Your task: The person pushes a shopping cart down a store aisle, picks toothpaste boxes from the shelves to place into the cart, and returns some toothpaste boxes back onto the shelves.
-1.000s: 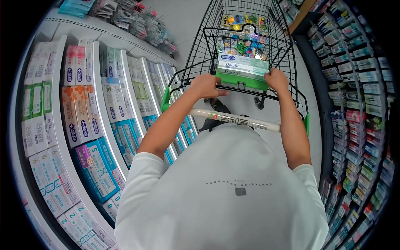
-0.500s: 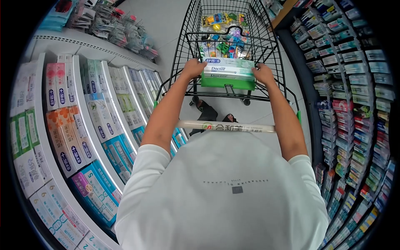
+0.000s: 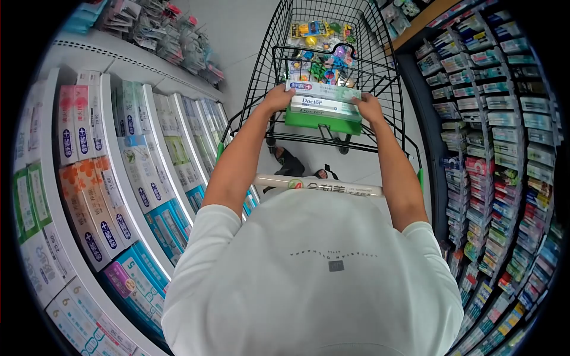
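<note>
Both my hands are at the near end of a black wire shopping cart (image 3: 261, 77). A small stack of toothpaste boxes (image 3: 323, 102), white and pale green with "Doctor" lettering on one, sits above the green seat flap (image 3: 320, 123). At the stack's left end, my left hand (image 3: 277, 98) is closed, its thumb on the box edge. My right hand (image 3: 369, 107) closes on the right end in the same way. The undersides of the boxes and some fingers are hidden. Closer to my body runs the cart's pale handle bar (image 3: 317, 184), beneath my forearms.
Colourful packaged goods (image 3: 323, 62) lie in the cart's basket. White shelves of toothpaste boxes (image 3: 98, 207) stand close on my left. On my right, a dark rack (image 3: 504, 118) holds many small packets. Hanging packs (image 3: 154, 35) are at the upper left.
The view has turned slightly, and the cart handle and the shelves appear tilted a little. My hands stay at the two ends of the toothpaste boxes.
</note>
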A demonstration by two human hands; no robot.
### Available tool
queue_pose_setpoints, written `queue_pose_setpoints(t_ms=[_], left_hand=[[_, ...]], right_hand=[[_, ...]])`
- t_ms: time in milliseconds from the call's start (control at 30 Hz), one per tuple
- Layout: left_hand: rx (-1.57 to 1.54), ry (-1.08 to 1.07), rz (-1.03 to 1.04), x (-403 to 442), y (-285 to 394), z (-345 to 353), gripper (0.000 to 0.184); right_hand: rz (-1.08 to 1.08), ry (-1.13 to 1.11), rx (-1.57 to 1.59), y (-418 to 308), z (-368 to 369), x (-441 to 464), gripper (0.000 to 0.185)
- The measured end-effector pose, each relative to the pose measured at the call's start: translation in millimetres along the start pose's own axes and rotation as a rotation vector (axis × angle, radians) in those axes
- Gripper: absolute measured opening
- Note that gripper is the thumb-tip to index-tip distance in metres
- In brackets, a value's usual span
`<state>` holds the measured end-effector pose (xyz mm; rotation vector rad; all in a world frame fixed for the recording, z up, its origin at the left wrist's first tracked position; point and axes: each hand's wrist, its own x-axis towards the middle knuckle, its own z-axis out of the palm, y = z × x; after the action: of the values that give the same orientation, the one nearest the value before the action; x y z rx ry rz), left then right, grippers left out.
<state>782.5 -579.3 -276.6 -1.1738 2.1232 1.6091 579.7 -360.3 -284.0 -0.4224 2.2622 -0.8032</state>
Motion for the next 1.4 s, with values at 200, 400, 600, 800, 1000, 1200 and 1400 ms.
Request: queue_pose_setpoints(t_ms=[200,400,600,800,1000,1200,1400], left_hand=[[-0.283,0.182,-0.024,-16,30,-32,0.039],[-0.396,0.365,-0.006,-40,46,-62,0.035],[-0.355,0.525,0.162,-83,31,-82,0.036],[-0.402,0.664,0.303,-104,5,-93,0.044],[-0.385,0.905,0.381,-90,8,-106,0.051],[-0.230,1.152,0.340,-86,29,-112,0.062],[-0.368,1.348,0.311,-80,33,-117,0.072]], right_hand=[[0.002,0.102,0.159,-61,-13,-8,0.059],[-0.092,0.102,0.320,-105,-6,-2,0.061],[-0.207,0.051,0.451,-159,6,-10,0.057],[-0.270,-0.047,0.511,-198,31,-7,0.058],[-0.269,-0.125,0.497,-230,51,12,0.060],[-0.351,-0.203,0.546,-272,75,54,0.063],[-0.481,-0.280,0.630,-331,124,72,0.056]])
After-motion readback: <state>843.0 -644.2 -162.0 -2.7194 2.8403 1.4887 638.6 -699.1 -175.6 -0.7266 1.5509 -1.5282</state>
